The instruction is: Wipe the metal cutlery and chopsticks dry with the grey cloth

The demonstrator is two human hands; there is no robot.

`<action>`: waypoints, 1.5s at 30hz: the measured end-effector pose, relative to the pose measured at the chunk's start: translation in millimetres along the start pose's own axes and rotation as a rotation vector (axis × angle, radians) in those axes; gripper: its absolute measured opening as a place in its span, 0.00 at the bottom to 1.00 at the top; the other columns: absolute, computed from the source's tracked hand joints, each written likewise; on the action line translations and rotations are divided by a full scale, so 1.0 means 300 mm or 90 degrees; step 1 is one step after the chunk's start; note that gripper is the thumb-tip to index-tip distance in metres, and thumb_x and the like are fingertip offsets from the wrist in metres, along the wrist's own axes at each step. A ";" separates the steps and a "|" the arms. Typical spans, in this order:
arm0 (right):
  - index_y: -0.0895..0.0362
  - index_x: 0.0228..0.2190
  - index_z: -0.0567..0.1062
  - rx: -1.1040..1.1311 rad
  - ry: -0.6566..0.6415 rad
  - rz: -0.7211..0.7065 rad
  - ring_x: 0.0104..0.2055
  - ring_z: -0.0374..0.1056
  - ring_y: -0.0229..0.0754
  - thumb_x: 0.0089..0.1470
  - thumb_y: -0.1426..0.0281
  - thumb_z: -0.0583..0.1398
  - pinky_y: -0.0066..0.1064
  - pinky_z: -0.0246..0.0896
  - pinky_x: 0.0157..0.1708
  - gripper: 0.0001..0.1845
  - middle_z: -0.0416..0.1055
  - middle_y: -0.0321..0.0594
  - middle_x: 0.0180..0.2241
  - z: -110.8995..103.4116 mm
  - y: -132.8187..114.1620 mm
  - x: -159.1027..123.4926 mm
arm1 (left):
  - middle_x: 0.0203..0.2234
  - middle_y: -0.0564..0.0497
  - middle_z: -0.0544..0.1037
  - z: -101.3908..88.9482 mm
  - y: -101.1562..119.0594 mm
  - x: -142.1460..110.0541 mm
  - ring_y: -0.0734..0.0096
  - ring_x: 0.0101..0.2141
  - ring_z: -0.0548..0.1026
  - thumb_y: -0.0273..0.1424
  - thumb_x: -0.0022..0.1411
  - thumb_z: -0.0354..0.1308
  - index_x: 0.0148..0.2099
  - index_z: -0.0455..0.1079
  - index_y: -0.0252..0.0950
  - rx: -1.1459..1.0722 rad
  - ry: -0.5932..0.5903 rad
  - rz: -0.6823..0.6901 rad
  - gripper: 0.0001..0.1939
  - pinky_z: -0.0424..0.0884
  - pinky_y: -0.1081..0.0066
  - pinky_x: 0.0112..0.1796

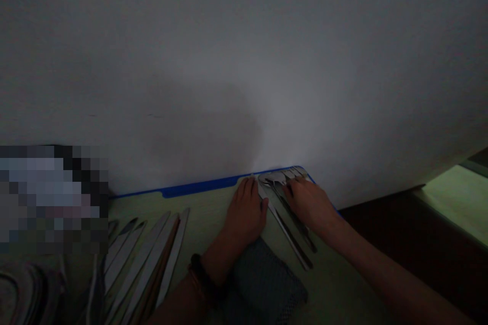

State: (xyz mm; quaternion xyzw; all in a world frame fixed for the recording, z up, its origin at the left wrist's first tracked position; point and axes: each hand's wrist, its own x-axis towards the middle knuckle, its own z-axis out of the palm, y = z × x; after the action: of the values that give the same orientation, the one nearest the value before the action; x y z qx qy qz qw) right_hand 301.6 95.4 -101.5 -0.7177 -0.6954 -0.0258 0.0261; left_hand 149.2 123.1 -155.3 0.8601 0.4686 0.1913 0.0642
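Note:
The scene is dim. My left hand (246, 210) lies flat, fingers stretched out, on a pale green mat (206, 213) with a blue rim, just left of a bundle of metal spoons and forks (284, 213). My right hand (310, 203) rests on the right side of that bundle, fingers laid over the handles. The cutlery heads point toward the mat's far right corner by the wall. A dark band sits on my left wrist.
A row of knives (152, 259) lies fanned on the mat at the left. A dark grey cloth (263, 284) sits under my left forearm. A white wall fills the upper view. A blurred-out patch is at the left; dark floor lies right.

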 end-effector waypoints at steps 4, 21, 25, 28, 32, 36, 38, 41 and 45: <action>0.62 0.35 0.72 -0.001 0.005 0.020 0.40 0.70 0.49 0.60 0.68 0.45 0.37 0.61 0.36 0.18 0.72 0.51 0.38 -0.012 -0.029 0.001 | 0.56 0.35 0.61 -0.009 -0.001 0.006 0.56 0.58 0.55 0.31 0.66 0.41 0.58 0.56 0.21 -0.001 0.002 -0.015 0.22 0.53 0.60 0.58; 0.61 0.31 0.72 -0.006 0.038 0.048 0.38 0.71 0.49 0.59 0.67 0.45 0.36 0.60 0.35 0.18 0.73 0.49 0.35 -0.054 -0.111 -0.109 | 0.58 0.48 0.61 -0.143 0.023 -0.146 0.57 0.56 0.60 0.37 0.65 0.44 0.58 0.59 0.47 0.031 -0.095 0.127 0.19 0.56 0.49 0.53; 0.61 0.33 0.72 0.005 0.029 0.037 0.38 0.71 0.49 0.59 0.68 0.46 0.36 0.60 0.35 0.17 0.73 0.50 0.36 -0.041 -0.090 -0.145 | 0.59 0.47 0.60 -0.129 0.041 -0.162 0.54 0.58 0.58 0.38 0.66 0.42 0.58 0.59 0.47 0.026 -0.124 0.158 0.19 0.52 0.43 0.53; 0.61 0.33 0.73 0.008 0.030 0.022 0.37 0.71 0.49 0.59 0.69 0.45 0.35 0.60 0.34 0.18 0.73 0.51 0.35 -0.007 -0.096 -0.168 | 0.59 0.46 0.61 -0.144 0.003 -0.183 0.61 0.58 0.58 0.36 0.67 0.41 0.58 0.60 0.45 0.017 -0.143 0.164 0.19 0.52 0.52 0.56; 0.61 0.34 0.73 -0.009 0.036 -0.006 0.37 0.71 0.48 0.59 0.69 0.45 0.34 0.61 0.33 0.18 0.73 0.50 0.36 0.029 -0.126 -0.169 | 0.60 0.46 0.58 -0.153 -0.031 -0.213 0.64 0.60 0.54 0.36 0.66 0.44 0.60 0.57 0.39 0.008 -0.121 0.147 0.21 0.51 0.59 0.58; 0.61 0.38 0.72 -0.027 0.019 -0.009 0.37 0.71 0.48 0.59 0.70 0.45 0.33 0.61 0.32 0.17 0.73 0.49 0.37 0.043 -0.160 -0.143 | 0.61 0.39 0.55 -0.127 -0.026 -0.223 0.59 0.61 0.51 0.38 0.63 0.47 0.61 0.54 0.29 0.020 -0.087 0.089 0.27 0.51 0.61 0.58; 0.62 0.39 0.71 -0.025 0.021 -0.007 0.38 0.71 0.48 0.59 0.71 0.46 0.33 0.61 0.33 0.16 0.73 0.49 0.38 0.048 -0.167 -0.130 | 0.60 0.40 0.57 -0.121 -0.018 -0.223 0.59 0.60 0.53 0.38 0.63 0.47 0.60 0.56 0.29 0.032 -0.087 0.082 0.26 0.52 0.62 0.58; 0.62 0.39 0.71 -0.010 0.026 0.001 0.39 0.71 0.48 0.59 0.69 0.46 0.33 0.61 0.34 0.16 0.72 0.51 0.39 0.051 -0.168 -0.126 | 0.59 0.40 0.59 -0.148 -0.006 -0.231 0.61 0.59 0.56 0.36 0.65 0.44 0.60 0.55 0.28 0.062 -0.081 0.055 0.25 0.52 0.63 0.57; 0.61 0.39 0.70 0.024 0.061 0.000 0.40 0.70 0.49 0.59 0.62 0.46 0.35 0.60 0.34 0.19 0.71 0.50 0.41 0.025 -0.192 -0.156 | 0.54 0.46 0.66 -0.254 -0.008 -0.269 0.64 0.55 0.62 0.35 0.67 0.41 0.55 0.62 0.34 0.123 -0.067 -0.011 0.19 0.57 0.66 0.55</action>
State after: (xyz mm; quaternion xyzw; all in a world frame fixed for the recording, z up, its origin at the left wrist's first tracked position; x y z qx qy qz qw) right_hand 242.5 51.1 -112.4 -0.7152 -0.6935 -0.0471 0.0727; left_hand 78.3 51.9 -107.8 0.8671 0.4882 0.0990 0.0072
